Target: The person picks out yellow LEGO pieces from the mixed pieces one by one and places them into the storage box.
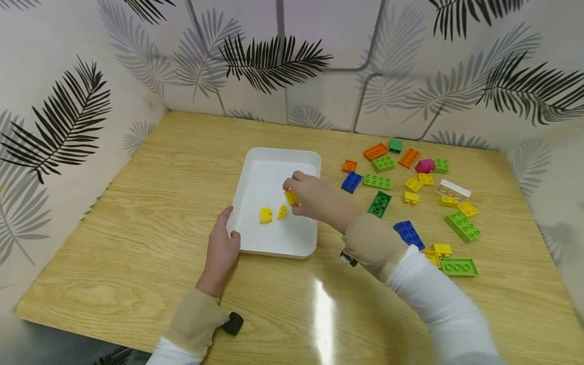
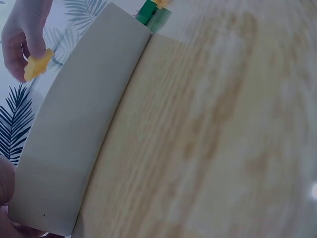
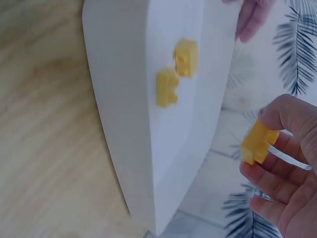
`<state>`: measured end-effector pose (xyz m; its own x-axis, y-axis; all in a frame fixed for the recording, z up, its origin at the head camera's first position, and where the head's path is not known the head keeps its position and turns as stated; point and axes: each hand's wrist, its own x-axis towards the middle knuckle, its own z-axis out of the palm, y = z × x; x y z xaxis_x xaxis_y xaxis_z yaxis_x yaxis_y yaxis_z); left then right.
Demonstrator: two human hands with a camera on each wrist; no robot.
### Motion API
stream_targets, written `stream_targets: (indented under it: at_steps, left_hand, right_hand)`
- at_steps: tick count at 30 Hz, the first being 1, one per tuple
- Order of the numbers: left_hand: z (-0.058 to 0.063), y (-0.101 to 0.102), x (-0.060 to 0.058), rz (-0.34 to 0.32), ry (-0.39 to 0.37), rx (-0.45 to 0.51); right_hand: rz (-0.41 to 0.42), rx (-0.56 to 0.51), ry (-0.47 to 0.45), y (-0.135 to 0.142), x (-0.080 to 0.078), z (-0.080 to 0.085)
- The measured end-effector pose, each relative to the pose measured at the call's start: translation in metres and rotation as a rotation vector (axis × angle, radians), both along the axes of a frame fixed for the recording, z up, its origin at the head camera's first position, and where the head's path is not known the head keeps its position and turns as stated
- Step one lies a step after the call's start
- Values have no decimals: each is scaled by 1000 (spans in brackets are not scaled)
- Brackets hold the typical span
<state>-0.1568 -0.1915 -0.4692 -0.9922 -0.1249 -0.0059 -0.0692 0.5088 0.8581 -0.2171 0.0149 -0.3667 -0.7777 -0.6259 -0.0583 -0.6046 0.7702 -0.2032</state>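
A white tray (image 1: 255,175) lies on the table with two yellow bricks inside, one (image 1: 266,215) left of a smaller-looking one (image 1: 282,212). Over the tray's right part, my right hand (image 1: 315,197) pinches another yellow brick (image 3: 258,142) between thumb and fingers, apart from the tray floor. My left hand (image 1: 222,246) grips the tray's near left side, thumb toward the rim. The left wrist view has the tray's outer wall (image 2: 84,109) and only part of that hand at the left edge.
Several loose bricks lie right of the tray, among them a dark green brick (image 1: 379,204), a blue one (image 1: 409,234), a light green one (image 1: 463,226) and a white one (image 1: 453,190). A leaf-patterned covering (image 1: 292,101) rises behind the wooden table (image 1: 150,203).
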Motion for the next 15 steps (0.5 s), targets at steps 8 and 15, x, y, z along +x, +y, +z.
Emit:
stream_targets:
  at_steps: [8, 15]
  left_hand:
    - [1, -1, 0, 8, -10, 5]
    - [2, 0, 0, 9, -18, 11]
  right_hand:
    - [136, 110, -99, -25, 10, -33]
    - [164, 169, -152, -33, 17, -48]
